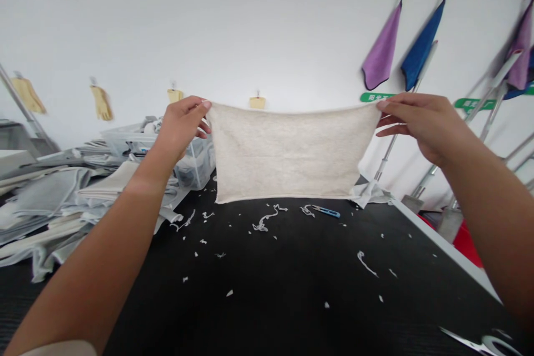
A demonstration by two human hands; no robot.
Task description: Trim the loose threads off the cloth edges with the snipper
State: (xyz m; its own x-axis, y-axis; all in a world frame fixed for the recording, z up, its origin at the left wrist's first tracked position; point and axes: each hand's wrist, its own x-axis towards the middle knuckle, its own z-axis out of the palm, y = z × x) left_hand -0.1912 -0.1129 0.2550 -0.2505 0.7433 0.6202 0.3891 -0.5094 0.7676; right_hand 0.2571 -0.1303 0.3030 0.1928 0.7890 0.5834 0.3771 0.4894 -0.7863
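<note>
A beige rectangular cloth [287,153] hangs stretched between both hands above the far part of the black table. My left hand [184,122] pinches its upper left corner between thumb and finger. At the upper right corner, my right hand [417,122] grips the cloth the same way, its other fingers loosely spread. The lower edge hangs nearly straight just over the table. Below it lie a blue-handled thread snipper [327,211] and a tangle of white thread [267,219].
Piled grey and beige cloths [54,194] cover the left side, beside a clear plastic bin [194,164]. Scissors [479,343] lie at the near right of the black table [271,300], among scattered scraps. A crumpled pale cloth [371,193] sits far right. Mop poles lean behind.
</note>
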